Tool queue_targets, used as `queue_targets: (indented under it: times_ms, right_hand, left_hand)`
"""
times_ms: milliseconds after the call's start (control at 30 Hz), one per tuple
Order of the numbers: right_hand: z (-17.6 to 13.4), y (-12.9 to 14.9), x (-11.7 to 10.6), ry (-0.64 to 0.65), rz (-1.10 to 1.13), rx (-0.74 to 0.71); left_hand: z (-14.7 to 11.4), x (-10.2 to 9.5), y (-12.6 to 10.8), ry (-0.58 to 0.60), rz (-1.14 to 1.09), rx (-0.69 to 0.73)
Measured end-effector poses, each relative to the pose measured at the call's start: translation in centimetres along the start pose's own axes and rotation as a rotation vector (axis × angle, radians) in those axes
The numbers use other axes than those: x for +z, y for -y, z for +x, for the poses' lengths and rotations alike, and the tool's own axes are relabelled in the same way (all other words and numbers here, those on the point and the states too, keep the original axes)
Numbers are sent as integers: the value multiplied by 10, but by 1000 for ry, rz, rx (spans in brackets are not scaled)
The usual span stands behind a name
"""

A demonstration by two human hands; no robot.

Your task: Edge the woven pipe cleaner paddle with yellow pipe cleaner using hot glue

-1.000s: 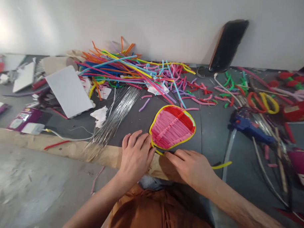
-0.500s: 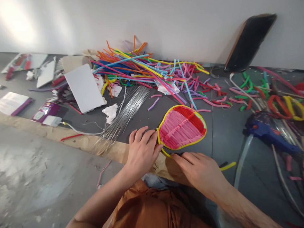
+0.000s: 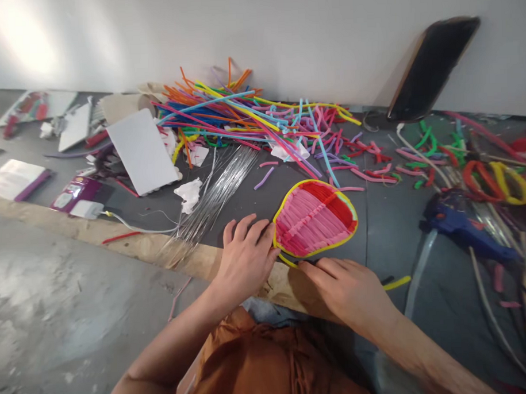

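Faced a pale wall across a dark grey tabletop, with coloured pipe cleaners heaped beyond both hands and a blue glue gun to the right of the right. Had the pink-and-red piece lying flat just ahead of and between the hands, narrow end toward the left. Held that end between thumb and fingertips of the left hand, half curled with fingers parted. With the right hand folded nearly closed, seemed to pinch a yellow strip below the lower edge; could not tell how firmly. Judged the piece light, fuzzy, bendable, hardly slippery, yet probably easy to squash; best to grasp by the yellow rim at the narrow end, lightly.
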State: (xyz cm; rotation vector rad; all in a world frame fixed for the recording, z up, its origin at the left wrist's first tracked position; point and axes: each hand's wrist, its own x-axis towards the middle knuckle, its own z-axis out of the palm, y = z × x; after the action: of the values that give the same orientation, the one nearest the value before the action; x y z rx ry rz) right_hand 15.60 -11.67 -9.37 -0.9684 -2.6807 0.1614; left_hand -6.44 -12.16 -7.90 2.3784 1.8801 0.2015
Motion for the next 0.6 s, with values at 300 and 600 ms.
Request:
queue_targets:
  times_ms: [300,600]
  right_hand:
    - [-4,-15,-5,-42,-41,41]
    - [-8,-29,-18,-85,-105,168]
  left_hand:
    - [-1,14,-5,-63,50,-40]
    - [-5,15,7,-99,32,-2]
